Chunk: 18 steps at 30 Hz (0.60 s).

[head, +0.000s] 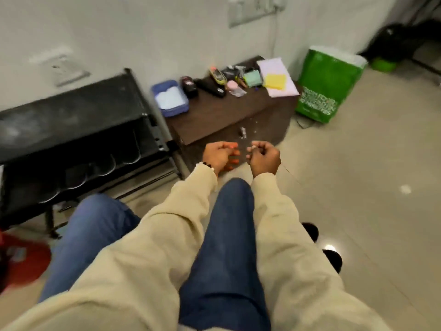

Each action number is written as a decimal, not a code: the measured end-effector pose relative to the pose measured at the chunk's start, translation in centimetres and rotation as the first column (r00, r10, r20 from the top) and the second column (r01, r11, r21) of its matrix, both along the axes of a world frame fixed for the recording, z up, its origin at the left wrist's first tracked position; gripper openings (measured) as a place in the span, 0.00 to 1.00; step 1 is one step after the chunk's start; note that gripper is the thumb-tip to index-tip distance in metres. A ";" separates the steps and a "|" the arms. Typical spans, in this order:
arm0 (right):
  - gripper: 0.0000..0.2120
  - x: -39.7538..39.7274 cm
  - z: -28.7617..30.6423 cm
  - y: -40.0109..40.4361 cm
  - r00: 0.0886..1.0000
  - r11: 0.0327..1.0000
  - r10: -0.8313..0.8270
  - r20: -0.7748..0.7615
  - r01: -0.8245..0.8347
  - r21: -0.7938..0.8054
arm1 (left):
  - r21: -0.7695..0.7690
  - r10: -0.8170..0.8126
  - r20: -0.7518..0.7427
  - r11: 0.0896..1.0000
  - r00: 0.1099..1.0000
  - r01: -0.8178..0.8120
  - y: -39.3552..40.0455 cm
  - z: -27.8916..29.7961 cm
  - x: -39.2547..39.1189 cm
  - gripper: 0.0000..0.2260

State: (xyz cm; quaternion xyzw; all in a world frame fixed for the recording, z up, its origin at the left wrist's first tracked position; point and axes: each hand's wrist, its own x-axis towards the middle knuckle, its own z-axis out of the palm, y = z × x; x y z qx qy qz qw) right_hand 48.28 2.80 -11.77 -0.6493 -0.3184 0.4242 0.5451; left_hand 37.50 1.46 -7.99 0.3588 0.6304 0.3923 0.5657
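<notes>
Both left hand [220, 156] and right hand [263, 156] curl roundly.

Beige long sleeves [167, 223], blue jeans [222, 235] — black shoes [310, 231], beaded wristband [207, 165].

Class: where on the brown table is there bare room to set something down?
Bare: the middle and front of the brown table, between the blue tray and the pink paper, except small bits near the front edge. Crowded: the back row, black stapler to yellow pad.
</notes>
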 end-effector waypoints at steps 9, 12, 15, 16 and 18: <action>0.12 -24.7 7.4 -5.0 0.733 0.720 0.677 0.060 -0.678 0.150 | 0.252 0.596 -0.116 0.791 0.794 -0.557 -11.2 4.3 -26.2 0.09; 0.09 -31.4 7.9 -8.9 0.566 0.551 0.817 0.112 -0.823 0.138 | 0.256 0.743 -0.135 0.665 0.655 -0.701 -17.6 3.1 -32.3 0.09; 0.08 -37.7 7.2 -13.2 0.395 0.384 0.911 0.116 -0.917 0.112 | 0.242 0.857 -0.136 0.515 0.497 -0.822 -24.4 1.6 -36.4 0.09; 0.08 -39.4 6.9 -14.5 0.348 0.336 0.929 0.124 -0.935 0.110 | 0.227 0.882 -0.131 0.471 0.452 -0.853 -26.4 1.0 -37.3 0.09; 0.08 -43.2 5.6 -17.7 0.220 0.212 0.967 0.127 -0.974 0.075 | 0.186 0.922 -0.175 0.376 0.346 -0.908 -30.8 -0.9 -39.4 0.09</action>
